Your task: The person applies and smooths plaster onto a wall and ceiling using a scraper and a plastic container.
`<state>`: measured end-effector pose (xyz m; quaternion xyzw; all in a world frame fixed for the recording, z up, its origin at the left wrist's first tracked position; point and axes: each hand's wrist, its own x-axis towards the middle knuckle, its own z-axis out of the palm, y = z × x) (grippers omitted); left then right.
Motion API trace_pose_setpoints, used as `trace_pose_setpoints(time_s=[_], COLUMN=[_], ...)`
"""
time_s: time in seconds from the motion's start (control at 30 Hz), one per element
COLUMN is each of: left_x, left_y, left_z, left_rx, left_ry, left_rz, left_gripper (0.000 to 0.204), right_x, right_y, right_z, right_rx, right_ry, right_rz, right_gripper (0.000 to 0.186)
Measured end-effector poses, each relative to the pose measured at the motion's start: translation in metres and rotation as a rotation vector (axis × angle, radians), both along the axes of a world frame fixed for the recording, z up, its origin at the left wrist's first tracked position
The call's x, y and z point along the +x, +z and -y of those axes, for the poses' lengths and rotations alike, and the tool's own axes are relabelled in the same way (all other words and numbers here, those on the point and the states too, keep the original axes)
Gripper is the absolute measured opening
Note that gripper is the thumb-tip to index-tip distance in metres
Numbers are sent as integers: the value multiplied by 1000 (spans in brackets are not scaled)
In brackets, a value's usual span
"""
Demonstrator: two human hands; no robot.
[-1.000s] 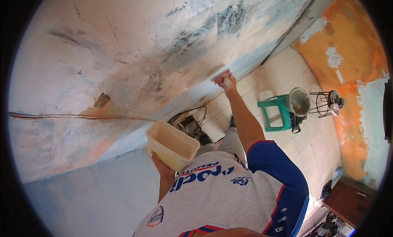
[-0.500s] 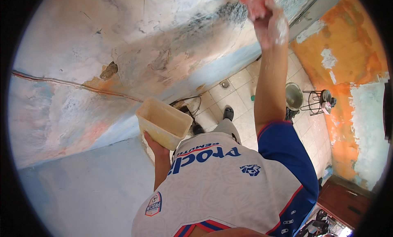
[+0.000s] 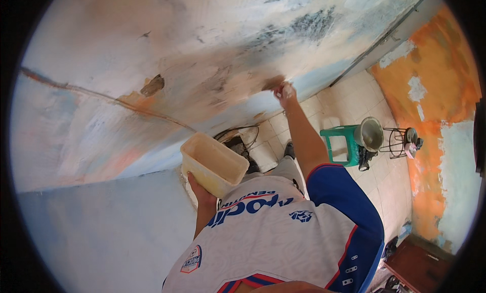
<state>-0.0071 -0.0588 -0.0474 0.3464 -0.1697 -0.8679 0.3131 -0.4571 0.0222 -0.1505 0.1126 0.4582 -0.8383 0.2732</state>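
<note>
My left hand [image 3: 201, 190] grips the side of a cream rectangular tub [image 3: 215, 179], its fingers partly hidden behind the wall of the tub. The tub is tilted, with its open top and pale, stained inside showing. My right hand [image 3: 285, 95] is closed low against the patchy painted wall [image 3: 202, 55], white smears on its skin. Whatever it holds is too small and blurred to make out. Beside that hand the wall has a brown patch [image 3: 274, 83].
A green plastic stool [image 3: 330, 133] stands on the tiled floor to my right, beside a grey bucket [image 3: 372, 135] and a black wire-legged stool [image 3: 396, 143]. Dark cables [image 3: 238, 141] lie near my feet. A cable [image 3: 101, 93] runs along the wall past a hole [image 3: 153, 85].
My right hand has come down from high on the wall to a lower spot nearer my body. The tub has shifted slightly right and lower in view. The green stool now shows.
</note>
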Motion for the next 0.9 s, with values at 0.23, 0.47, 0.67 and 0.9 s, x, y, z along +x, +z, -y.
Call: trace_pose_setpoints(time_s=[0.23, 0.47, 0.67, 0.9], left_x=[-4, -10, -4, 22], left_y=[4, -10, -12, -9], left_z=[11, 18, 14, 12], left_rx=[-12, 9, 54, 74], left_ry=[49, 76, 37, 48], left_rz=[-153, -121, -111, -35], left_gripper=[62, 61, 63, 61], right_x=[16, 55, 62, 68], right_y=[291, 368, 101, -12], right_z=[11, -17, -35, 11], right_rx=[-351, -405, -238, -49], right_ry=[-31, 2, 112, 213], right_rz=[-597, -582, -331, -243], right_gripper=[22, 30, 37, 14])
